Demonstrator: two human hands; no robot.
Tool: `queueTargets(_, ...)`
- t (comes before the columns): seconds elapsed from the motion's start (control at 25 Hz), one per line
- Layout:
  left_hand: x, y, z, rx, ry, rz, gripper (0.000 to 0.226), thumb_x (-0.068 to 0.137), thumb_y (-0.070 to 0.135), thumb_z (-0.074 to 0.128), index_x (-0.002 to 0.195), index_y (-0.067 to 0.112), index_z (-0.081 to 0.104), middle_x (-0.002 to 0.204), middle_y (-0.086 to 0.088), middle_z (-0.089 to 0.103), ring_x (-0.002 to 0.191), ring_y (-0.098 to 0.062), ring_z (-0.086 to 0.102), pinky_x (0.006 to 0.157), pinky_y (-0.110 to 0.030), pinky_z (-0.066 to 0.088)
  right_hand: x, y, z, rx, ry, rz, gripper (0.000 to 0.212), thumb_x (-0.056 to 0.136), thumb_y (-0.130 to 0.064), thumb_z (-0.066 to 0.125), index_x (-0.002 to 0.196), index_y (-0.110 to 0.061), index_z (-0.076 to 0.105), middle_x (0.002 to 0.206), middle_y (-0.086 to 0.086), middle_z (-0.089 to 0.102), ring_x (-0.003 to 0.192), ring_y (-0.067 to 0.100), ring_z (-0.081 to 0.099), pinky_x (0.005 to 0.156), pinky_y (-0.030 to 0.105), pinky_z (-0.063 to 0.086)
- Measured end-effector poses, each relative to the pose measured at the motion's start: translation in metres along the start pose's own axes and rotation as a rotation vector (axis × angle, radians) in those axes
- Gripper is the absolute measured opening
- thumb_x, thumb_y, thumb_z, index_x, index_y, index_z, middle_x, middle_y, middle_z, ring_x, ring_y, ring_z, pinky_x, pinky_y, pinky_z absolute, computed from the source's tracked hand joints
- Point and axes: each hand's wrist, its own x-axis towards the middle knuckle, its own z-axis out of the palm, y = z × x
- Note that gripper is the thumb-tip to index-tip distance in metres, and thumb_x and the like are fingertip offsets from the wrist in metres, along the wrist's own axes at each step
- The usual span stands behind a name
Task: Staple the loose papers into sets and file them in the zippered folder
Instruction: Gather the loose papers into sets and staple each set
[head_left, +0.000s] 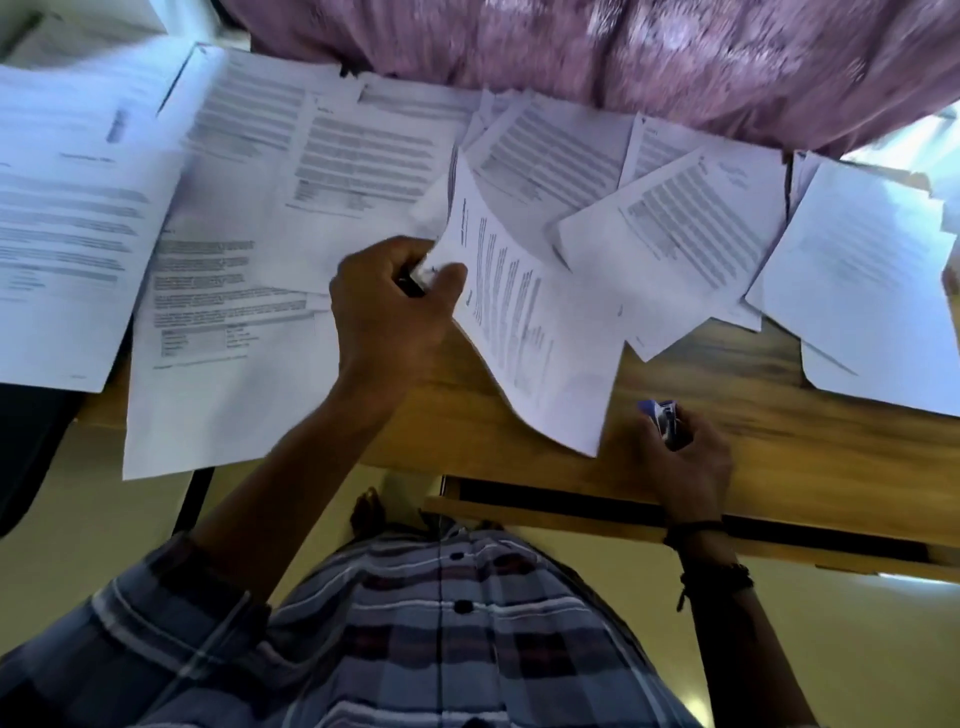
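My plaid shirt (441, 623) sits nearest. Just beyond, at the counter's (779, 441) near edge, my right hand (685, 467) has its grip curled round the stapler (665, 418). Farther left, my left hand (389, 312) pinches a corner of the paper set (519, 322), which curls above the loose papers (363, 150) spread behind. I should square that corner before stapling.
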Motion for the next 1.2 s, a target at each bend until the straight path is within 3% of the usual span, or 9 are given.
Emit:
queueTargets(0.2, 0.026, 0.048, -0.010, -0.003, 0.093, 0.275, 0.023, 0.084, 0.031, 0.072, 0.101, 0.015, 0.073, 0.095, 0.011, 0.072, 0.078, -0.005, 0.070, 0.071, -0.030, 0.060, 0.027, 0.001, 0.017, -0.127, 0.008, -0.119, 0.029, 0.082, -0.034, 0.074, 0.092, -0.008, 0.070, 0.085, 0.015, 0.068, 0.080, 0.031, 0.063, 0.068, 0.031, 0.045)
queueTargets(0.36, 0.038, 0.073, -0.014, -0.064, 0.118, 0.326, 0.027, 0.082, 0.035, 0.075, 0.101, 0.016, 0.071, 0.097, 0.011, 0.072, 0.078, -0.004, 0.071, 0.071, -0.023, 0.059, 0.029, -0.004, 0.023, -0.119, -0.023, -0.168, 0.030, 0.081, -0.039, 0.075, 0.082, -0.011, 0.065, 0.081, 0.010, 0.062, 0.081, 0.031, 0.061, 0.066, 0.028, 0.039)
queueTargets(0.48, 0.042, 0.089, -0.018, -0.119, 0.108, 0.358, 0.026, 0.084, 0.032, 0.074, 0.105, 0.019, 0.065, 0.101, 0.015, 0.068, 0.079, 0.000, 0.070, 0.069, -0.014, 0.056, 0.030, -0.019, 0.019, -0.122, 0.033, -0.191, 0.045, 0.077, -0.039, 0.079, 0.103, -0.004, 0.065, 0.099, 0.018, 0.059, 0.102, 0.036, 0.055, 0.082, 0.037, 0.045)
queueTargets(0.56, 0.046, 0.098, -0.022, -0.160, 0.110, 0.394, 0.029, 0.086, 0.029, 0.072, 0.110, 0.016, 0.062, 0.104, 0.012, 0.067, 0.083, -0.002, 0.069, 0.070, -0.011, 0.054, 0.035, -0.044, 0.014, -0.002, 0.010, -0.214, 0.062, 0.077, -0.041, 0.078, 0.124, -0.007, 0.058, 0.112, 0.016, 0.056, 0.104, 0.030, 0.055, 0.085, 0.042, 0.049)
queueTargets(0.72, 0.059, 0.108, -0.035, -0.243, 0.102, 0.420, 0.028, 0.090, 0.020, 0.067, 0.115, 0.009, 0.059, 0.108, 0.006, 0.068, 0.092, -0.005, 0.069, 0.072, -0.014, 0.054, 0.042, -0.122, 0.007, 0.368, -0.243, -0.319, 0.072, 0.078, -0.041, 0.076, 0.140, -0.022, 0.043, 0.128, -0.003, 0.053, 0.115, 0.010, 0.052, 0.085, 0.023, 0.047)
queueTargets(0.8, 0.067, 0.108, -0.044, -0.319, 0.091, 0.392, 0.029, 0.090, 0.014, 0.067, 0.116, 0.004, 0.059, 0.109, -0.002, 0.070, 0.093, -0.011, 0.069, 0.072, -0.018, 0.055, 0.048, -0.154, 0.009, 0.488, -0.423, -0.408, 0.068, 0.081, -0.038, 0.075, 0.139, -0.024, 0.043, 0.134, -0.006, 0.054, 0.124, 0.010, 0.051, 0.094, 0.028, 0.046)
queueTargets(0.96, 0.084, 0.096, -0.068, -0.400, 0.084, 0.294, 0.026, 0.091, 0.012, 0.065, 0.116, 0.006, 0.060, 0.108, -0.003, 0.071, 0.089, -0.008, 0.070, 0.071, -0.017, 0.054, 0.052, -0.181, 0.034, 0.673, -0.738, -0.474, 0.040, 0.086, -0.030, 0.070, 0.124, -0.017, 0.061, 0.125, 0.007, 0.066, 0.116, 0.028, 0.062, 0.096, 0.056, 0.050)
queueTargets(1.08, 0.101, 0.076, -0.096, -0.383, 0.082, 0.211, 0.025, 0.091, 0.018, 0.067, 0.113, 0.009, 0.061, 0.101, 0.003, 0.071, 0.086, -0.006, 0.070, 0.073, -0.022, 0.056, 0.041, -0.193, 0.060, 0.766, -0.773, -0.397, 0.028, 0.090, -0.016, 0.064, 0.118, -0.009, 0.066, 0.122, 0.013, 0.068, 0.113, 0.035, 0.063, 0.095, 0.061, 0.049)
queueTargets(1.2, 0.114, 0.043, -0.126, -0.341, -0.048, 0.082, 0.024, 0.085, 0.027, 0.072, 0.106, 0.022, 0.062, 0.100, 0.007, 0.071, 0.086, -0.005, 0.070, 0.071, -0.024, 0.057, 0.028, -0.207, 0.082, 0.766, -0.763, -0.390, 0.022, 0.094, -0.011, 0.061, 0.115, -0.005, 0.066, 0.119, 0.016, 0.068, 0.109, 0.039, 0.064, 0.093, 0.063, 0.049)
